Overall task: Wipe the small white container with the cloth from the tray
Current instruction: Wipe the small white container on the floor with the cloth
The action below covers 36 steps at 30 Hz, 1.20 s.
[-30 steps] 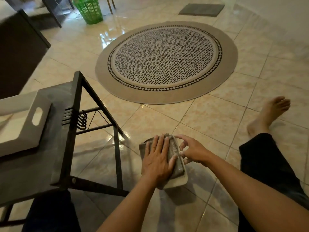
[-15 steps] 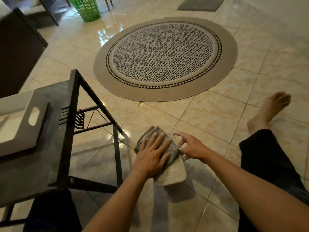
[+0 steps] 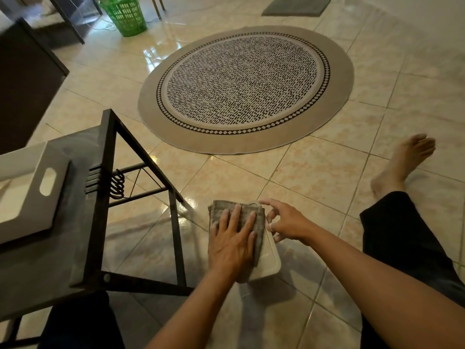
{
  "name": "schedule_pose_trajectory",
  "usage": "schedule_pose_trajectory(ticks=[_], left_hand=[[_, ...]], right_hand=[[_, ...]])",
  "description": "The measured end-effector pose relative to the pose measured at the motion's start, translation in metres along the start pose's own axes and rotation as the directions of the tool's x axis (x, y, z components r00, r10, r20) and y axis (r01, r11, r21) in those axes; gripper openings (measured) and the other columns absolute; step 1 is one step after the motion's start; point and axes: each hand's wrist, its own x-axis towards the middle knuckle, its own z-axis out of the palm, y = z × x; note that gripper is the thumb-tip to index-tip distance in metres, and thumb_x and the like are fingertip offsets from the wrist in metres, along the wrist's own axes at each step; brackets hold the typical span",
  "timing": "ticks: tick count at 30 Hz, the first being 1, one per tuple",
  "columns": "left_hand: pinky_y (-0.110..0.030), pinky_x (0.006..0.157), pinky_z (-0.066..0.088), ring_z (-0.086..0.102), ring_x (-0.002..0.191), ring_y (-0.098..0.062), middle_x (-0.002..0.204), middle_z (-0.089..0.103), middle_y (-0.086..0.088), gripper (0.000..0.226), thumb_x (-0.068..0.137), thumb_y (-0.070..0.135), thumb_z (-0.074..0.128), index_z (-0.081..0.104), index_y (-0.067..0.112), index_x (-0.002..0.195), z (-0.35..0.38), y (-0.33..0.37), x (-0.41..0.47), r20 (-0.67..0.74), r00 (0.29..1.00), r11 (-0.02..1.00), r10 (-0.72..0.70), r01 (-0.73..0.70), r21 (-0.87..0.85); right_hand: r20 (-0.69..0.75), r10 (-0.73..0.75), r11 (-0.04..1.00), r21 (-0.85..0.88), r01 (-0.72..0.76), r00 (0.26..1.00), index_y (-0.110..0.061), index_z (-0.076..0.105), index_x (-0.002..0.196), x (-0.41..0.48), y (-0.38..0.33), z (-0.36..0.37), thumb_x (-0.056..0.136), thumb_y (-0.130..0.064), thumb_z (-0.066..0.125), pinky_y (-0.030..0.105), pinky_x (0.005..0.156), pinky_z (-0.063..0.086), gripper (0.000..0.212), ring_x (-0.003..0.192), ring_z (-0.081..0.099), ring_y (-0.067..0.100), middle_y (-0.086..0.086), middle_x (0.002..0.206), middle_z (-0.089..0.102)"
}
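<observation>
Since the earlier frames the left hand (image 3: 232, 241) has slid the cloth (image 3: 236, 217) toward the far end of the small white container (image 3: 270, 263), and the right hand (image 3: 285, 222) has lifted a little, its fingers now more spread. The left hand lies flat and open, palm down, fingers splayed over the folded grey cloth, pressing it onto the top of the container rather than gripping it. The right hand hovers just beside the container's right edge with fingers loosely curled and apart; whether any fingertip touches the rim cannot be told, and it holds nothing.

The container sits on the tiled floor (image 3: 314, 192) directly in front of the person, near the right leg of the dark desk (image 3: 75, 248). Only its near right corner and edge show, the rest being under cloth and hand. It looks like light, stiff plastic with a smooth top, so it would likely skid on the glossy tile under a sideways wipe; steadying it at the right rim or a corner seems the sensible hold. The cloth is soft and limp and bunches easily.

On the desk to the left rests the white tray (image 3: 37, 205) with a handle slot. Farther off lie a round patterned rug (image 3: 246, 81) and a green basket (image 3: 124, 15).
</observation>
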Motion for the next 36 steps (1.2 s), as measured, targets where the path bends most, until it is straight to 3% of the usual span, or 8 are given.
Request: schedule_pose_trajectory(ticks=[3, 7, 10, 13, 16, 18, 23, 36], left_hand=[[-0.051, 0.106, 0.023, 0.02, 0.134, -0.03, 0.157, 0.019, -0.006, 0.059, 0.097, 0.06, 0.019, 0.018, 0.04, 0.152, -0.011, 0.007, 0.012, -0.049, 0.999, 1.0, -0.006, 0.006, 0.011], [-0.05, 0.119, -0.003, -0.018, 0.149, -0.02, 0.165, -0.012, 0.007, 0.06, 0.097, 0.068, 0.015, 0.0, 0.052, 0.152, -0.013, -0.037, 0.016, -0.001, 0.964, 0.964, 0.267, -0.267, -0.012], [-0.05, 0.119, -0.011, -0.033, 0.145, -0.017, 0.164, -0.019, 0.007, 0.062, 0.095, 0.072, 0.01, -0.013, 0.053, 0.15, -0.002, -0.042, 0.009, 0.002, 0.951, 0.951, 0.308, -0.308, -0.037], [-0.054, 0.12, 0.001, -0.011, 0.15, -0.026, 0.166, -0.003, -0.001, 0.066, 0.094, 0.073, 0.012, -0.005, 0.048, 0.153, 0.004, -0.024, 0.008, -0.06, 0.982, 0.984, 0.178, -0.178, 0.017], [-0.054, 0.11, 0.017, 0.027, 0.136, -0.034, 0.15, 0.026, -0.011, 0.068, 0.091, 0.073, 0.028, 0.032, 0.032, 0.145, -0.001, -0.013, 0.009, -0.167, 0.986, 1.0, 0.026, -0.026, 0.003], [-0.054, 0.113, 0.017, 0.027, 0.139, -0.035, 0.152, 0.028, -0.012, 0.067, 0.09, 0.072, 0.031, 0.042, 0.023, 0.133, 0.004, -0.011, 0.006, -0.214, 0.976, 0.999, 0.048, -0.051, -0.005], [-0.051, 0.122, -0.002, -0.023, 0.149, -0.017, 0.164, -0.018, -0.001, 0.081, 0.094, 0.073, 0.008, -0.01, 0.026, 0.157, 0.012, -0.005, 0.01, -0.102, 0.982, 0.985, 0.157, -0.163, -0.052], [-0.053, 0.12, -0.012, -0.025, 0.148, -0.023, 0.164, -0.018, -0.002, 0.069, 0.097, 0.054, 0.001, -0.014, 0.02, 0.156, -0.001, 0.004, 0.023, -0.03, 0.99, 0.99, 0.136, -0.135, 0.028]], right_hand=[[-0.005, -0.007, 1.0, 0.002, 0.007, 1.0, -0.029, 0.046, 0.144, 0.0, 0.002, -0.001, 0.085, 0.012, 0.06, 0.039, 0.06, 0.064, 0.073, 0.075, 0.067, 0.021, 0.007, 0.094, 0.056], [-0.003, -0.008, 1.0, 0.006, 0.008, 1.0, -0.031, 0.047, 0.143, 0.0, 0.004, 0.0, 0.085, 0.011, 0.061, 0.035, 0.058, 0.064, 0.073, 0.074, 0.068, 0.019, 0.007, 0.094, 0.057], [0.006, -0.006, 1.0, 0.009, 0.006, 1.0, -0.03, 0.047, 0.143, 0.002, 0.003, 0.001, 0.084, 0.011, 0.061, 0.032, 0.056, 0.062, 0.073, 0.072, 0.068, 0.019, 0.006, 0.095, 0.057], [0.005, -0.007, 1.0, 0.018, 0.006, 1.0, -0.033, 0.049, 0.141, 0.004, 0.004, 0.002, 0.082, 0.012, 0.058, 0.033, 0.056, 0.062, 0.074, 0.072, 0.069, 0.02, 0.008, 0.096, 0.058], [-0.003, -0.016, 0.999, 0.03, 0.016, 1.0, -0.033, 0.048, 0.141, 0.003, 0.006, 0.002, 0.084, 0.008, 0.063, 0.033, 0.057, 0.062, 0.071, 0.074, 0.068, 0.019, 0.007, 0.094, 0.057], [-0.01, -0.012, 0.999, 0.031, 0.012, 1.0, -0.031, 0.047, 0.143, 0.002, 0.006, 0.004, 0.086, 0.007, 0.064, 0.03, 0.056, 0.061, 0.07, 0.072, 0.065, 0.017, 0.006, 0.093, 0.055], [0.023, 0.008, 0.999, 0.044, -0.009, 1.0, -0.03, 0.045, 0.145, 0.001, 0.004, 0.001, 0.085, 0.01, 0.059, 0.034, 0.061, 0.063, 0.074, 0.081, 0.064, 0.021, 0.01, 0.096, 0.056], [0.104, 0.048, 0.993, 0.098, -0.059, 0.993, -0.036, 0.041, 0.144, 0.001, -0.008, 0.0, 0.082, 0.018, 0.054, 0.033, 0.057, 0.061, 0.084, 0.079, 0.068, 0.023, 0.018, 0.101, 0.059]])
